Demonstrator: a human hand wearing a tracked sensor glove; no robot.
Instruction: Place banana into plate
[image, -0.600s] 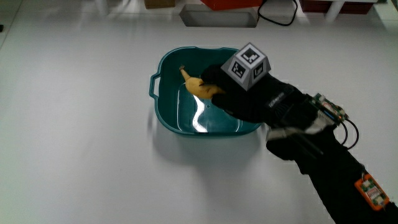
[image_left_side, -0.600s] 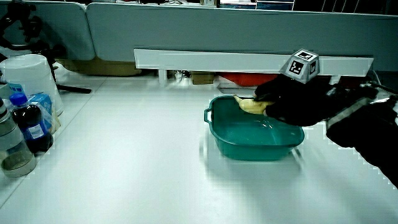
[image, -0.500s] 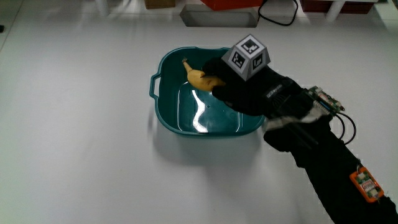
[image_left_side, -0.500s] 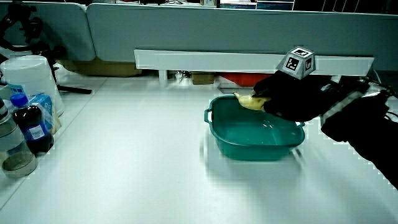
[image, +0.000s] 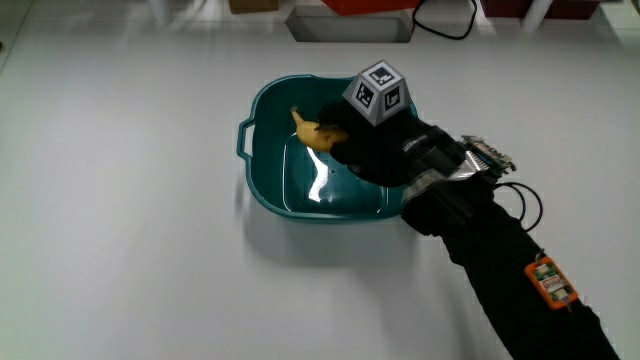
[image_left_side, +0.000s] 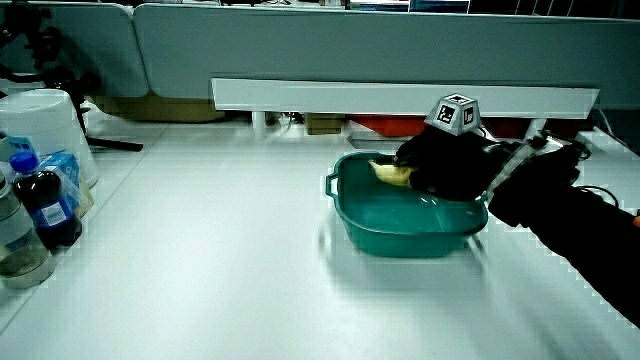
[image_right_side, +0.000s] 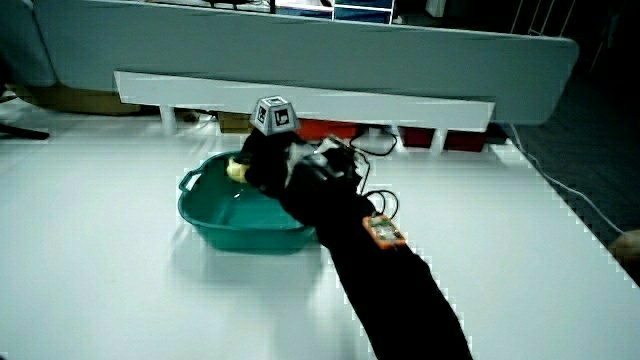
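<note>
Item: banana (image: 312, 135), held in our hand's (image: 375, 150) closed grip, over the teal plate (image: 262, 180) on the desk (image: 120, 220). Remaining, we judge: lowering, release.

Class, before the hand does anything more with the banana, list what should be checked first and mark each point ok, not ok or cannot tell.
1. The hand grips the banana: ok.
2. Banana is over the teal bowl, inside its rim: ok.
3. Banana rests on the bowl's floor: cannot tell.
4. Bowl floor below is free of other things: ok.
5. Bowl stands level on the table: ok.
</note>
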